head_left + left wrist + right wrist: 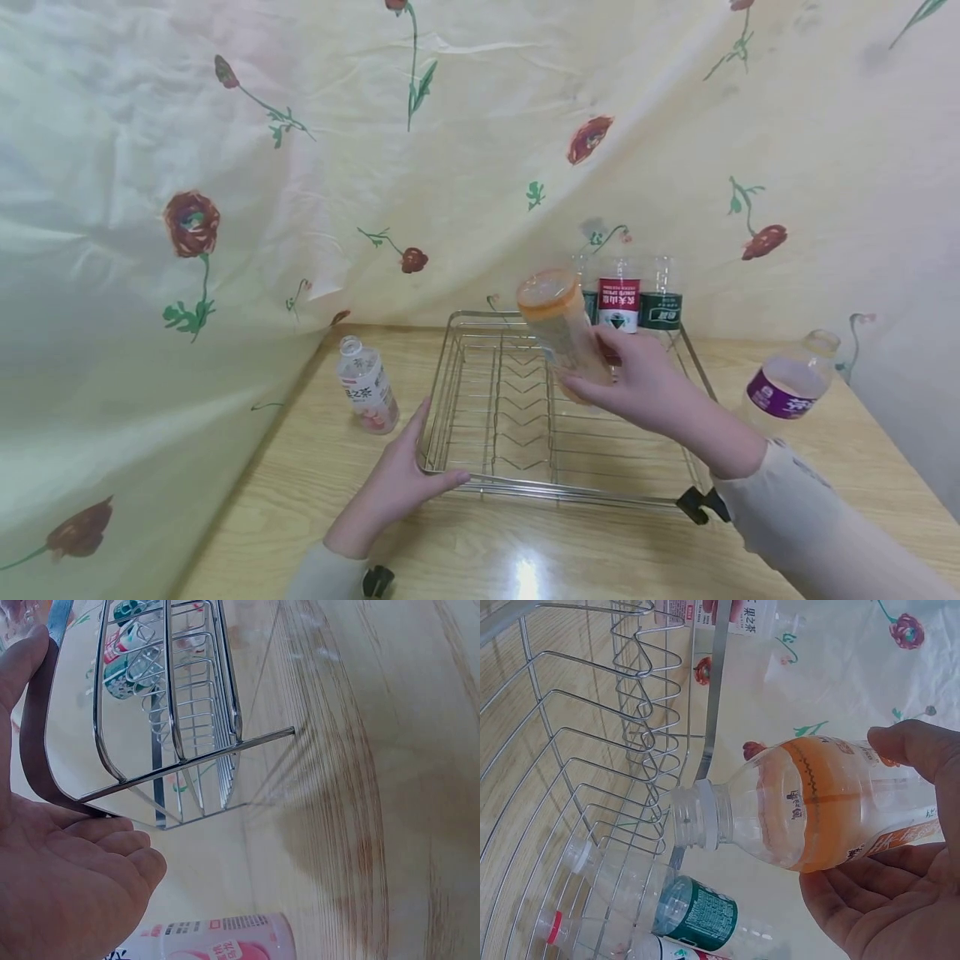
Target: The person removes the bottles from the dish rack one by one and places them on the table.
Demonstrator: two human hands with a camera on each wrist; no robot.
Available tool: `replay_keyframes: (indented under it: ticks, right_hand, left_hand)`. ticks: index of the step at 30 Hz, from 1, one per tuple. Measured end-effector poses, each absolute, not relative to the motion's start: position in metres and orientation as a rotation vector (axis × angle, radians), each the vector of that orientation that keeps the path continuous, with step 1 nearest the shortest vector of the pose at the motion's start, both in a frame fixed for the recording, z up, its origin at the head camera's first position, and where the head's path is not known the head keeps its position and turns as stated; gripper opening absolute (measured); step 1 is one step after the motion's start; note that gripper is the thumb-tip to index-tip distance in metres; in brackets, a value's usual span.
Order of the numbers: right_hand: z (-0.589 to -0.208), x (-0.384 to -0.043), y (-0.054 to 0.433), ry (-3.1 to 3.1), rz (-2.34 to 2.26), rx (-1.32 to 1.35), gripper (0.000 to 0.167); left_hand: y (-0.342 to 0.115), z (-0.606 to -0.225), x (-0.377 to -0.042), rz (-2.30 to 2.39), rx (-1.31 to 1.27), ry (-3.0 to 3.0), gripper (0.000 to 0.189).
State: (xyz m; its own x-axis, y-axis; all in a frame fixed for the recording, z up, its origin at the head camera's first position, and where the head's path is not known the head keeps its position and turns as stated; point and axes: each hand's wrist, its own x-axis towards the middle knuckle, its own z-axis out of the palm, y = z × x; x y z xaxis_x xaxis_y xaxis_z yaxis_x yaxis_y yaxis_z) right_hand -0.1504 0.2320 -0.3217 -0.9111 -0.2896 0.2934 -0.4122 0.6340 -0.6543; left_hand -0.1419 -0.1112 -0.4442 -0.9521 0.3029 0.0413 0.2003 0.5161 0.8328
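My right hand [637,375] grips a clear plastic bottle with an orange label [566,333] above the wire dish rack [570,492]. It is tilted with its base up, and the capless neck [697,814] points toward the rack wires in the right wrist view. My left hand [401,479] holds the rack's near left corner, its thumb along the front rim and its fingers at the left side. At the rack's back right stand several clear bottles, neck down, among them a red-labelled bottle [618,304] and a green-labelled bottle [662,308].
Left of the rack a pink-and-white-labelled bottle [367,387] stands on the wooden table [585,554]. A purple-labelled bottle [791,383] is to the right of the rack. A flowered cloth [480,167] hangs behind the table and along its left side.
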Motion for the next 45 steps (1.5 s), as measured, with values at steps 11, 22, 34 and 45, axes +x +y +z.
replay_keyframes:
  ticks: [11,22,34,45]
  right_hand:
    - [-0.32,-0.136,0.235,-2.71,1.008,0.578,0.057]
    - [-0.318,-0.123,0.24,-2.746,0.934,0.566,0.06]
    - [-0.312,-0.11,0.24,-2.756,0.881,0.595,0.05]
    - [-0.316,-0.103,0.243,-2.754,0.797,0.608,0.051]
  left_hand:
    - [-0.112,-0.445,-0.14,1.428,0.421,2.637,0.126]
    - [-0.111,-0.447,-0.142,1.426,0.443,2.642,0.125]
    - [-0.112,-0.448,-0.142,1.411,0.463,2.66,0.126]
    - [-0.111,-0.443,-0.142,1.382,0.455,2.667,0.128]
